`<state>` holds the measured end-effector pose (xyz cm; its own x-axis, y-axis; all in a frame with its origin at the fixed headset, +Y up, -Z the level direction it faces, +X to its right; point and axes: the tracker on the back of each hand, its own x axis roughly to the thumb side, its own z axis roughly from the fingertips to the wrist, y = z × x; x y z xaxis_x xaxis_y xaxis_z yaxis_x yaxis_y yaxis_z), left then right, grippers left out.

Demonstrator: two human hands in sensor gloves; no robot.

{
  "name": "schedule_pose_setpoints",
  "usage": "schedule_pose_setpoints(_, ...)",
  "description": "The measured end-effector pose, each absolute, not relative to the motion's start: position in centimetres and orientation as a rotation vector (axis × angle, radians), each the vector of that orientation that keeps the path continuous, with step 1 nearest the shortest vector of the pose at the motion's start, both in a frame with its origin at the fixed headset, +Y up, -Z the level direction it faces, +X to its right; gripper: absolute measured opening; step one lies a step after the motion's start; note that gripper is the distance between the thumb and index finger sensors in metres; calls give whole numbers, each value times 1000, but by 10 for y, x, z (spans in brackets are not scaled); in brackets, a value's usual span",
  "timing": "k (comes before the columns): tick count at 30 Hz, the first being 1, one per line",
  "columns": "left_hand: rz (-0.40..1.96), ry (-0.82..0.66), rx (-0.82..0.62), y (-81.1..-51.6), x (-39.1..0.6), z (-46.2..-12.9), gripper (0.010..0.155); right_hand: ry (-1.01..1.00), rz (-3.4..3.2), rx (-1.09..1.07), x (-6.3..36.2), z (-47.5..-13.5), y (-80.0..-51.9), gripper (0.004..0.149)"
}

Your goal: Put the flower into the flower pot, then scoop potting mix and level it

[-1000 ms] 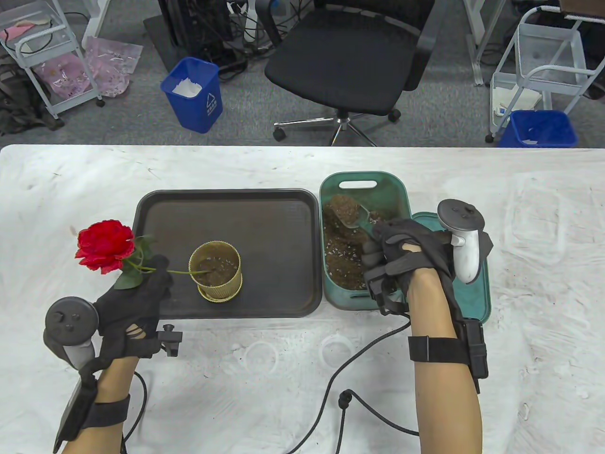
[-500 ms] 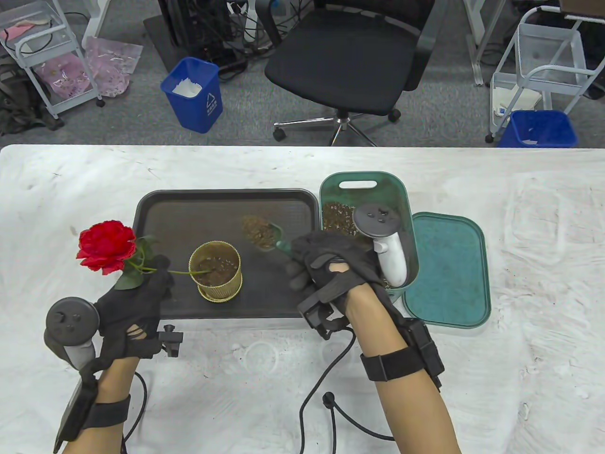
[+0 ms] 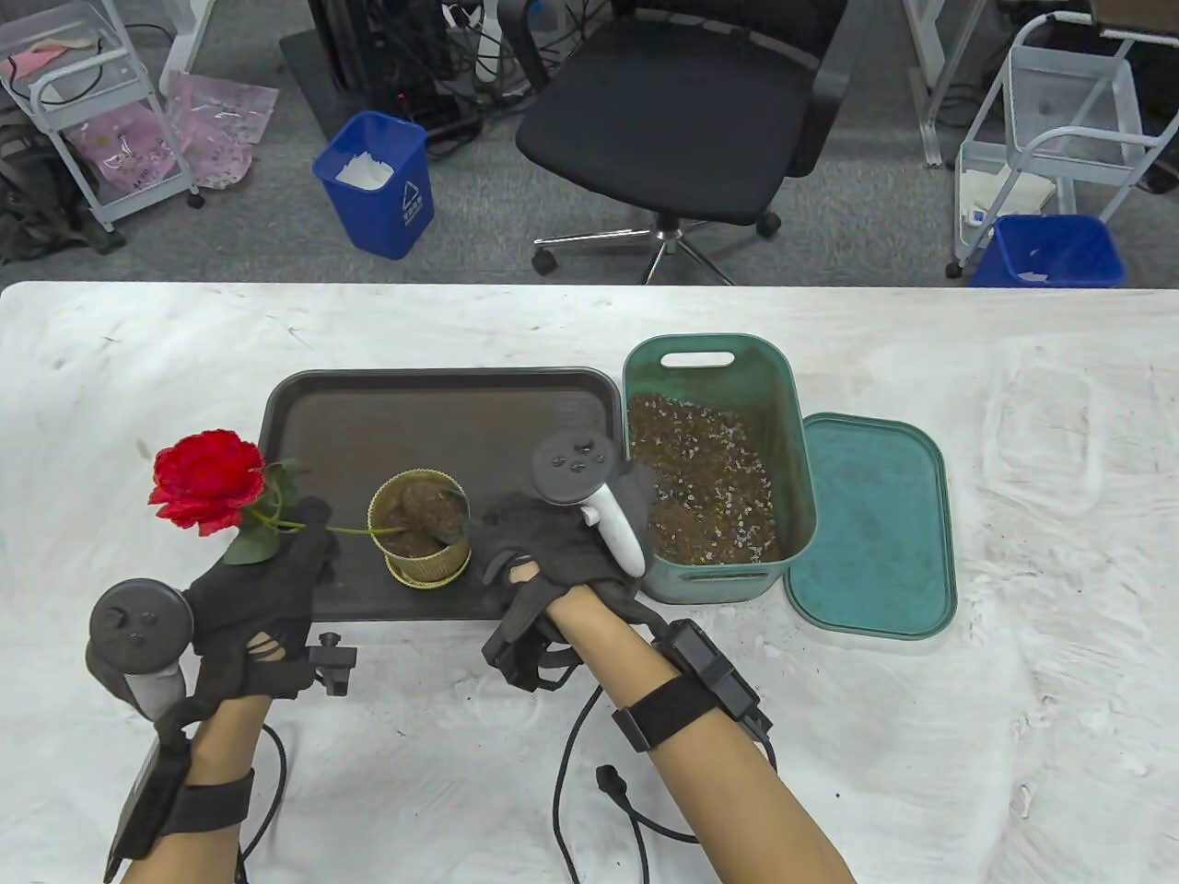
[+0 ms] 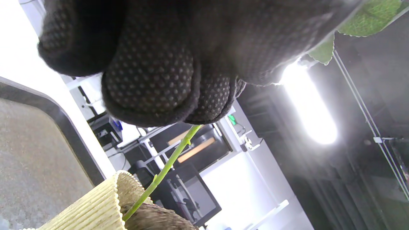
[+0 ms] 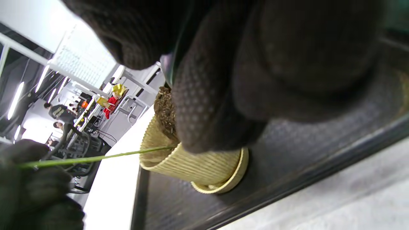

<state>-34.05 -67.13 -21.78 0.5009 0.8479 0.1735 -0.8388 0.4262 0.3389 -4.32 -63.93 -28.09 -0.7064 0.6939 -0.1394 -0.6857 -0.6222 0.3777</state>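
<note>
- Rose (image 3: 204, 479) with a red cloth-like bloom and a thin green stem (image 3: 355, 530): light and limp, we judge, so it is best held low on the stem near the leaves, as our left hand (image 3: 262, 589) does, fingers pinched round it. The bloom hangs at nine o'clock of the pot, the stem slanting over the rim with its foot in the soil.
- Flower pot (image 3: 421, 529), pale yellow, ribbed, round, on a matching saucer; probably light and easy to tip, so the scoop should not lean on its rim.
- Potting mix (image 3: 426, 505), brown, crumbly and loose, is heaped on the scoop over the pot's mouth. Our right hand (image 3: 553, 552), at three o'clock of the pot, has its fingers clenched round the scoop's handle, which the glove hides.
- Dark pebbled tray (image 3: 442, 405) under the pot. At its three o'clock, a green plastic bin (image 3: 718, 364) of mix flecked white, its lid (image 3: 875, 525) lying flat beside it.
</note>
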Motion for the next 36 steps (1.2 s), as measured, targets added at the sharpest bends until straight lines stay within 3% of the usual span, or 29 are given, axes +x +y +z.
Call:
schedule_pose_setpoints(19, 1043, 6, 408, -671, -338, -218, 43, 38, 2818, 386, -75, -246, -620, 54)
schedule_pose_setpoints(27, 1039, 8, 411, -671, -337, -217, 43, -62, 2817, 358, -55, -246, -602, 54)
schedule_pose_setpoints(36, 1037, 3, 409, -671, -336, -217, 43, -246, 2805, 163, 3, -247, -556, 53)
